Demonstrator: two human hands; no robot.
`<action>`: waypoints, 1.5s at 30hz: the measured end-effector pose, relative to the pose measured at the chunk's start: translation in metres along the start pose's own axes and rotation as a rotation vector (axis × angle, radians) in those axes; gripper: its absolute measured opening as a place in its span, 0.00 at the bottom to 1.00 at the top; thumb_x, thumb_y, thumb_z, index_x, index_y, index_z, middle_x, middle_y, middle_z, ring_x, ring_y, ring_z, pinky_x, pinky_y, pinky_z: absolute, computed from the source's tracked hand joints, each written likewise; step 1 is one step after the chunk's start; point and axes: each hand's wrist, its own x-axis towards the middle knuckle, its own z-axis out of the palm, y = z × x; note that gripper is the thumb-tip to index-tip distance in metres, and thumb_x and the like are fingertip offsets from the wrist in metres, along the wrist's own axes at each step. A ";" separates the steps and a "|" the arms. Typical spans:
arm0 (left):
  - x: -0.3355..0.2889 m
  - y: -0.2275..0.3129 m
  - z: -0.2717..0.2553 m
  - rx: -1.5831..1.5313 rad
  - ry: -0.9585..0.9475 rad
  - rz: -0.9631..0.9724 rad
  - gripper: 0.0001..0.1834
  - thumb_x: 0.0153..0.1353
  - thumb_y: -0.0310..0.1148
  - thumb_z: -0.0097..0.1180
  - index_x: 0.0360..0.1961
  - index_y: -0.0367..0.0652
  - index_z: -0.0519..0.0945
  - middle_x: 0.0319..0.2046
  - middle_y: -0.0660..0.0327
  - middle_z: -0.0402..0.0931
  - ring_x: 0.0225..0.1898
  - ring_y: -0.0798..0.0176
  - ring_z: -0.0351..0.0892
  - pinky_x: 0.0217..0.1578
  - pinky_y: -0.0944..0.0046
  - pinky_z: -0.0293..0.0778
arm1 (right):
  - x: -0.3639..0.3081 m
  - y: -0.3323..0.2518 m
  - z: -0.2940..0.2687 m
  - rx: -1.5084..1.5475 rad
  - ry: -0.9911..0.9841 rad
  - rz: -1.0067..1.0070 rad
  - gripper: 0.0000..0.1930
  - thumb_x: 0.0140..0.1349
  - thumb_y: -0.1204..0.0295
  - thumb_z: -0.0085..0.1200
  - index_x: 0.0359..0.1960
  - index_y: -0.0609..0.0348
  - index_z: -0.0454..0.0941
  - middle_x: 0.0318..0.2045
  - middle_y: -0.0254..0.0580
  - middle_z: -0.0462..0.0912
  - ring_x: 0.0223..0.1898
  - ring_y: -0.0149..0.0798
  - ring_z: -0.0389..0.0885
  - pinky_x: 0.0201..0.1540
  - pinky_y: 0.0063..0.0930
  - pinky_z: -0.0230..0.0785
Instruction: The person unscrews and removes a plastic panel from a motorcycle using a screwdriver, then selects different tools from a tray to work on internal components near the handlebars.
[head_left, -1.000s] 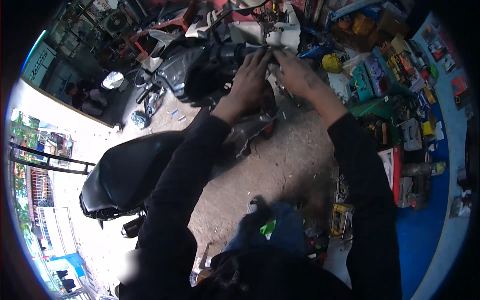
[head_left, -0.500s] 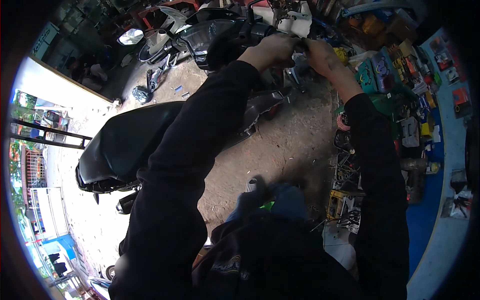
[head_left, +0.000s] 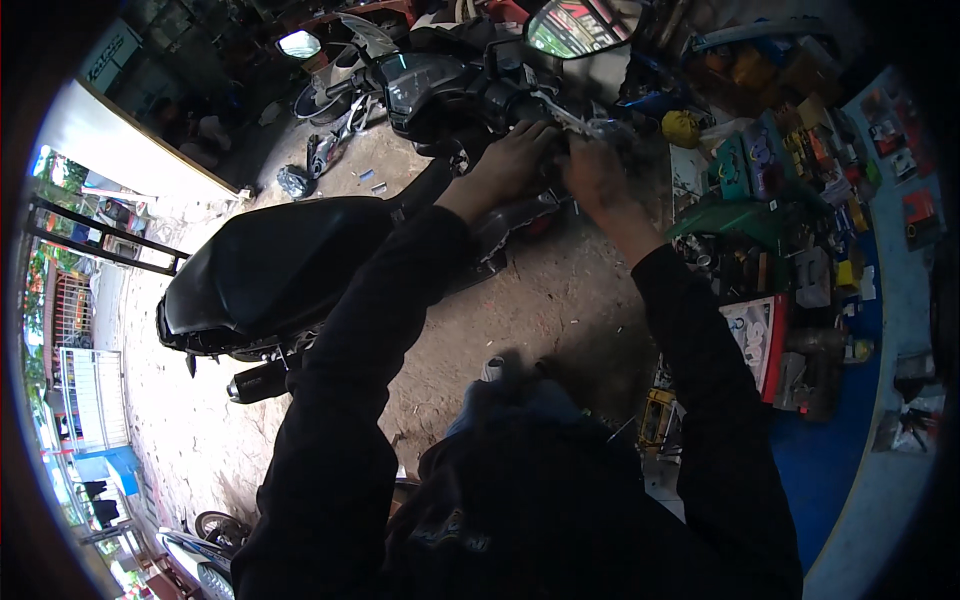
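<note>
Left hand point(head_left: 512, 162) and right hand point(head_left: 598, 182) at the motorcycle's front point(head_left: 428, 88)
Both curled, the right blurred; cannot tell what either grips

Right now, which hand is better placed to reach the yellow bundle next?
Probably the right hand: it is nearer the yellow bundle, while the left hand would have to cross past it. Both are at the front of the motorcycle; whether either grips anything is unclear.
</note>
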 end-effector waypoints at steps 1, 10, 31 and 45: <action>-0.004 0.003 0.000 0.027 -0.025 -0.027 0.32 0.44 0.33 0.60 0.52 0.42 0.65 0.52 0.54 0.68 0.55 0.49 0.67 0.49 0.55 0.74 | -0.004 -0.002 0.000 0.066 0.010 -0.022 0.16 0.53 0.72 0.58 0.43 0.64 0.73 0.35 0.58 0.80 0.40 0.55 0.79 0.43 0.44 0.71; -0.047 0.022 0.003 0.039 0.098 -0.073 0.30 0.40 0.32 0.61 0.48 0.42 0.66 0.46 0.54 0.69 0.53 0.44 0.66 0.45 0.51 0.74 | -0.046 -0.039 0.008 0.293 -0.045 0.053 0.17 0.48 0.71 0.62 0.39 0.65 0.75 0.34 0.58 0.80 0.40 0.56 0.79 0.41 0.43 0.72; -0.131 -0.018 -0.032 -0.217 -0.135 0.210 0.36 0.39 0.37 0.64 0.51 0.40 0.64 0.50 0.53 0.65 0.56 0.41 0.58 0.49 0.48 0.71 | -0.093 -0.173 0.025 -0.004 -0.148 0.356 0.07 0.52 0.73 0.53 0.32 0.63 0.77 0.34 0.54 0.80 0.39 0.54 0.79 0.42 0.42 0.72; -0.152 -0.030 -0.032 -0.222 -0.201 0.269 0.34 0.49 0.38 0.60 0.55 0.37 0.63 0.64 0.48 0.56 0.67 0.48 0.51 0.61 0.55 0.61 | -0.096 -0.187 0.025 -0.059 -0.123 0.314 0.07 0.52 0.75 0.50 0.30 0.65 0.77 0.35 0.58 0.80 0.42 0.55 0.78 0.44 0.42 0.71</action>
